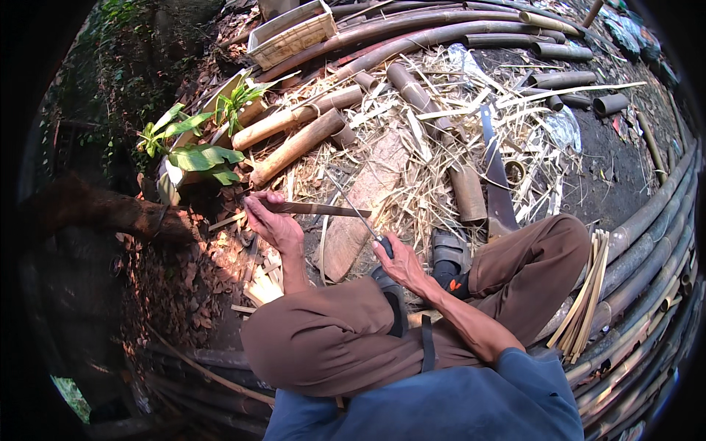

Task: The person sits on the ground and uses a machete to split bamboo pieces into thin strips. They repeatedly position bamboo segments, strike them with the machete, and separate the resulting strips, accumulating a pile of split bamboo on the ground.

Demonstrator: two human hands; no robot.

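Note:
Closed round one end of a dark brown bamboo strip [316, 209], my left hand [278, 226] is left of centre, above my bent left knee. The strip points right and lies nearly level. My right hand [403, 265] grips the dark handle of a knife [356, 206]. Its thin blade slants up and to the left, crossing the strip in the picture; whether the two touch I cannot tell. Beneath them lies a flat wooden board [360, 202] on the ground. A pile of pale split strips [265, 285] sits just below my left forearm.
Pale shavings [419, 176] cover the ground ahead. A hand saw [497, 176] stretches beyond my right foot, beside a bamboo tube [465, 187]. Cut bamboo pieces [298, 147] and a leafy plant [202, 156] are at the left. Strips [585, 301] rest against stacked poles [632, 275] at right. A crate [290, 37] stands behind.

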